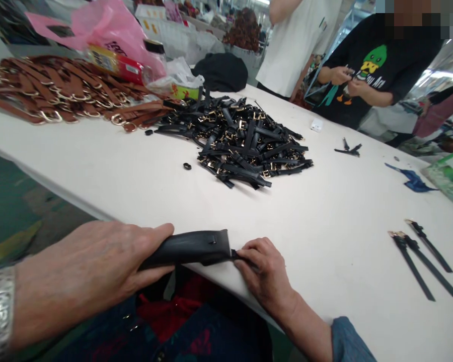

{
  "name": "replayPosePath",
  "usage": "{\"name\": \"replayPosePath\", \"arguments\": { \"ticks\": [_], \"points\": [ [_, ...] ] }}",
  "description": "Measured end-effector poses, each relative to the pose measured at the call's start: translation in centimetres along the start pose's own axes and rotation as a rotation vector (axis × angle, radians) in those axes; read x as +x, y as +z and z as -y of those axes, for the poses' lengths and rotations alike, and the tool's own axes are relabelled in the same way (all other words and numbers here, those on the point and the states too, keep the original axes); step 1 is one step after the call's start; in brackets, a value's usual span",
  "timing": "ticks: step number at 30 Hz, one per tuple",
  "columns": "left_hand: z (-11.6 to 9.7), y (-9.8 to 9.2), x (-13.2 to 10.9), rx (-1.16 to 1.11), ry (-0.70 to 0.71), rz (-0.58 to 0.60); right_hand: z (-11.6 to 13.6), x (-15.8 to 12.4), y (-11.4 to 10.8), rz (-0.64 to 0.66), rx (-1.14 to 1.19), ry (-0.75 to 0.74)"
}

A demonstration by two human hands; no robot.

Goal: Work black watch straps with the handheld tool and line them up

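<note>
My left hand (113, 259) is wrapped round a smooth black clipper-shaped tool (196, 247), which points right over the table's front edge. At its wide end, my right hand (266, 271) pinches a short black strap (234, 254). Part of that strap is hidden by the fingers, and whether it touches the tool I cannot tell. Beyond both hands lies a large heap of black buckle straps (249, 141) with gold-coloured buckles. To the right, several black straps (415, 266) lie side by side, with their buckle ends away from me.
Brown buckled straps (56, 88) are piled at the back left beside a pink plastic bag (109, 30) and a red jar (130, 69). A blue cloth scrap (415, 180) and a green bag (451, 173) lie at the right. Two people stand across the white table (143, 176).
</note>
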State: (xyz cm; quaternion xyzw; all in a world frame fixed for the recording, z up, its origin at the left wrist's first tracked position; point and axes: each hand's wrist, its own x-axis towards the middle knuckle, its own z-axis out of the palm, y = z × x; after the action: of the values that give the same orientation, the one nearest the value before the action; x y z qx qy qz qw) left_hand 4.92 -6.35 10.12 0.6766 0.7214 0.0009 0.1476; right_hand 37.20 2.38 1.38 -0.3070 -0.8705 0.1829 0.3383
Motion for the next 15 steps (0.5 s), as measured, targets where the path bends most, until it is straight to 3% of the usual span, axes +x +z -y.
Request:
{"name": "replayPosePath", "arguments": {
  "ticks": [3,10,13,15],
  "points": [
    [-2.0,-0.4,-0.1,0.159,0.067,0.099,-0.1,-0.3,-0.1,0.054,0.068,0.091],
    [-6.7,-2.9,2.3,0.153,0.105,0.184,0.0,-0.4,0.1,0.077,0.146,0.388],
    [-7.4,-3.3,3.0,0.234,0.098,0.164,-0.3,-0.2,0.1,0.107,0.179,0.414],
    [-6.8,-3.2,3.0,0.270,0.108,0.155,-0.6,-0.2,0.1,0.104,0.211,0.402]
  ]
}}
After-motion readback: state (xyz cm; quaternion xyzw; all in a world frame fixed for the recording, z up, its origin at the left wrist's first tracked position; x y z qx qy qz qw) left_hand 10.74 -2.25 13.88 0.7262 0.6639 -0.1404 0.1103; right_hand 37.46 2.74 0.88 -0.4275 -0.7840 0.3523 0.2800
